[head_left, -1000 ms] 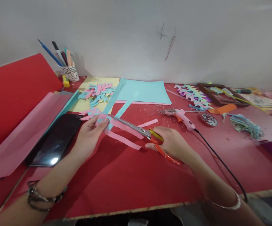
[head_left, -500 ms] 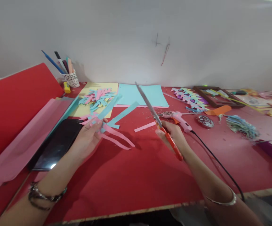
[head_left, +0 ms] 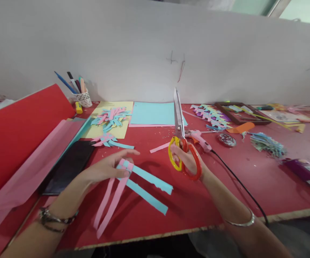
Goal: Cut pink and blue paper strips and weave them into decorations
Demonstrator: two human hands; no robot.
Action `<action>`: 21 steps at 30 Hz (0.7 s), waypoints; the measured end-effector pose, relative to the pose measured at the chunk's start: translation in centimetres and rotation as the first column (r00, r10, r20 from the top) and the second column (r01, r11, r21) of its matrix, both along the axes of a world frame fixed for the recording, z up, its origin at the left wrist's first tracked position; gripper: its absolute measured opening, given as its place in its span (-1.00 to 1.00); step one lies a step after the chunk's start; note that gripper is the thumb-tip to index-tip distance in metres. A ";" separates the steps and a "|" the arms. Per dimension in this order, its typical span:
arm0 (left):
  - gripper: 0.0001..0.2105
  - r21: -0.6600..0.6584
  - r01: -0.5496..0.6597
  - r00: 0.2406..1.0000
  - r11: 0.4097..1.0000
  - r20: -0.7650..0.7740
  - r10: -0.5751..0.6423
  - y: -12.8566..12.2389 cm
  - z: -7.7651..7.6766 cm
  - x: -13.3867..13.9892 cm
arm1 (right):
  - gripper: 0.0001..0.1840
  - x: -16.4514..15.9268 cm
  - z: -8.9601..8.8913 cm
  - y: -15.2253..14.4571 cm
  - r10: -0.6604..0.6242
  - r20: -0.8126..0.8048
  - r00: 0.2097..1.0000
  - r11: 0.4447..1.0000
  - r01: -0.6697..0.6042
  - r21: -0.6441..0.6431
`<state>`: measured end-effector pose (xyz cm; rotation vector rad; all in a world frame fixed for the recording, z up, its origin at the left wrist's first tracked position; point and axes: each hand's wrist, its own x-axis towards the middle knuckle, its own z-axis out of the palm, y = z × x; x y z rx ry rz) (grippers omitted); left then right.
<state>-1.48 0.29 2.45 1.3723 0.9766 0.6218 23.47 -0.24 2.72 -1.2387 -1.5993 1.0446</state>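
Note:
Between the thumb and fingers of my left hand (head_left: 103, 168) is a woven knot of pink and blue paper strips (head_left: 144, 184). Its blue strips point right and its pink ones hang toward the table's front. My right hand (head_left: 185, 157) grips large scissors (head_left: 181, 122) by their red and yellow handles, blades pointing up and nearly closed. Just beyond my left hand lies a smaller woven piece (head_left: 105, 139) with pink and blue ends. A loose pink strip (head_left: 159, 148) rests on the red table (head_left: 144, 229) near the scissors.
A pink glue gun (head_left: 200, 139) with a black cord lies right of the scissors. Cut strips (head_left: 112, 116) are heaped on yellow paper at the back. A black phone (head_left: 66, 172) and pink sheets (head_left: 28, 175) sit at left; a dark wooden frame (head_left: 259, 122) stands back right.
My left hand has turned the strips, swinging the blue ends right and the pink ends toward me. The smaller woven piece now lies apart on the table. The scissors have turned upright, handles facing me.

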 end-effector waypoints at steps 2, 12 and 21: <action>-0.50 0.026 0.124 0.987 0.992 -0.104 -0.121 -0.3 0.4 0.9 | -0.61 -0.4 0.1 -0.1 0.068 -0.063 0.996 0.996 -0.072 -0.058; -0.47 0.209 0.190 0.926 0.959 -0.361 -0.105 0.0 2.8 4.9 | -0.61 -2.0 -0.2 -0.9 0.291 -0.222 0.931 0.944 -0.317 -0.091; -0.54 0.302 0.038 0.976 0.953 -0.214 0.029 0.4 2.9 4.0 | -0.72 -2.3 -0.4 -1.0 0.222 -0.277 0.935 0.964 -0.252 -0.080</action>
